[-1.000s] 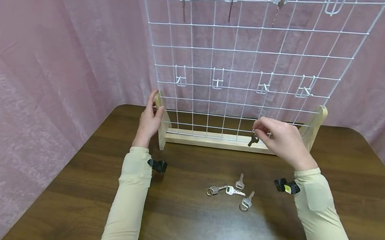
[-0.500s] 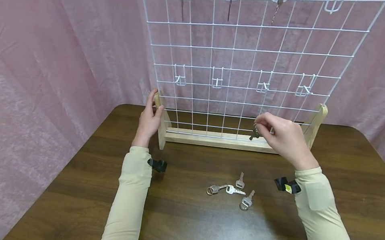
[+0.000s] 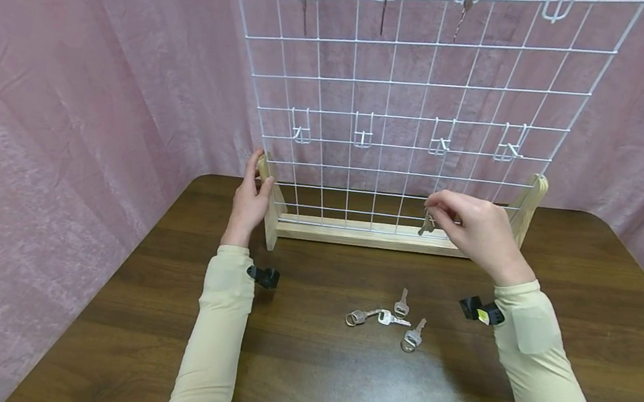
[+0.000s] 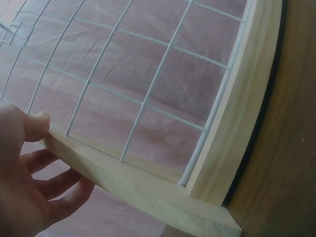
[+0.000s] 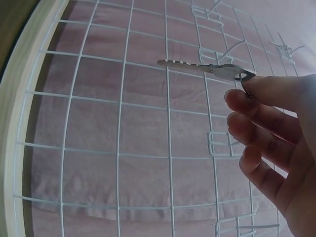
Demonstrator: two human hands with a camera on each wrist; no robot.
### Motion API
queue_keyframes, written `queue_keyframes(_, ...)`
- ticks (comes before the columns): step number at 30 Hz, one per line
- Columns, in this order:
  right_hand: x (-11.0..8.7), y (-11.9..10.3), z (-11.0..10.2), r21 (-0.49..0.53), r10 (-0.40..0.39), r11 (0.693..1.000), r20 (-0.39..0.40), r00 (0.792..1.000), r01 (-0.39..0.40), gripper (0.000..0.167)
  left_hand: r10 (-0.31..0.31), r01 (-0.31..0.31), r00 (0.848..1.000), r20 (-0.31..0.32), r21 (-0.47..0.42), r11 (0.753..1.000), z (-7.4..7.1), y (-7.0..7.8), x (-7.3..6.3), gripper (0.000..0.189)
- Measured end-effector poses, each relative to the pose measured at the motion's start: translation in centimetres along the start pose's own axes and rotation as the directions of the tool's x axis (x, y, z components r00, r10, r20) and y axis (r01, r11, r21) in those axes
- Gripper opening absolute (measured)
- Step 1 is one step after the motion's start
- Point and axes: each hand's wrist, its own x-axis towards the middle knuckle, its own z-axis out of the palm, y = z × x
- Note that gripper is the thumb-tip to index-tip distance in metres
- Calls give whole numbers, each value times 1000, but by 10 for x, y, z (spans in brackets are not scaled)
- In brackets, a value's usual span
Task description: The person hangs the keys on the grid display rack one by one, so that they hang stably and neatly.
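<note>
My left hand (image 3: 249,204) grips the left wooden upright (image 4: 98,168) of the stand, its thumb on the near face and the fingers curled behind in the left wrist view. My right hand (image 3: 473,233) pinches the ring of a key (image 5: 217,70) between thumb and forefinger, and the key dangles in front of the white wire grid (image 3: 384,128). Three keys on rings hang from the upper hooks, one of them a key (image 3: 466,6) right of the middle. The upper right hook (image 3: 560,7) bears nothing, and neither do the lower hooks, such as the lower right hook (image 3: 509,147).
Several keys lie on the brown table: a silver key (image 3: 394,319) in the middle, a ringed key (image 3: 412,337) nearer the front, and others close by. The stand's wooden base bar (image 3: 354,234) runs along the back. A pink curtain (image 3: 102,63) hangs behind.
My right hand has lifted slightly with the key, which has turned a little as it hangs. The left hand has stayed on the upright, and the head view has shifted marginally.
</note>
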Motion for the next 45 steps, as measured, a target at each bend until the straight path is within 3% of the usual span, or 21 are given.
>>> queue_keyframes(16,1,-2,-8,-3,27,1000,-16,1000,-27,12,10,-10,1000,-6,6,1000,3,0,2,57)
queue_keyframes(27,-1,0,-33,-53,74,995,-111,991,-80,18,9,-9,1000,6,3,1000,-2,-4,-1,57)
queue_keyframes(31,0,5,-44,-34,139,988,-184,973,-147,17,13,-13,1000,3,9,1000,-3,-4,-1,57)
queue_keyframes(39,12,13,-66,66,240,970,-372,897,-232,12,9,-9,1000,3,5,1000,-3,-3,0,57)
queue_keyframes(45,30,11,-89,48,201,979,-409,890,-199,17,2,-2,1000,11,2,1000,-2,-2,1,57)
